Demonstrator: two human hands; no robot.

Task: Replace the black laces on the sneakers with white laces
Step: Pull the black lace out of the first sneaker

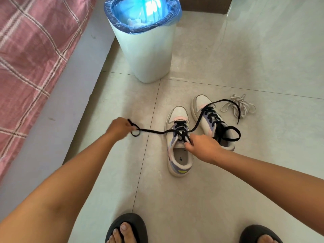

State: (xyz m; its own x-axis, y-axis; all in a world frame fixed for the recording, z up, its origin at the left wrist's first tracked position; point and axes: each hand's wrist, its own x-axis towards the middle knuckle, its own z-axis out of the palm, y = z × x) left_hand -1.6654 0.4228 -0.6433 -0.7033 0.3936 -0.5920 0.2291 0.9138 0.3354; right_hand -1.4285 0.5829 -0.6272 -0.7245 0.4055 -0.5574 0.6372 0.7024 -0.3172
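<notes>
Unlacing the near sneaker (178,155), seen from above. The left hand (121,128) has its fingers closed on one end of the black lace (154,131), which curls into a small loop just beyond the knuckles; from there the lace runs taut across the floor (192,199) to the eyelets. The tension suggests this end is being drawn out sideways, away from the shoe. The right hand (203,148) pinches the crossed lace at the top of the tongue, fingers closed on it, probably to steady the shoe and loosen the crossings so the pulled end slides free. From beside these fingers the lace's other end rises in a long arc over the far sneaker (206,118) and drops past its toe. The far sneaker, just behind the right hand, is fully threaded with its own black lace (228,135), untied and looped loosely over its collar. The white laces (236,106) lie in a loose pile on the floor beyond and to the right of the right hand, well apart from both hands, presumably set within reach for rethreading. Judged stage: early; no white lace is threaded yet.
</notes>
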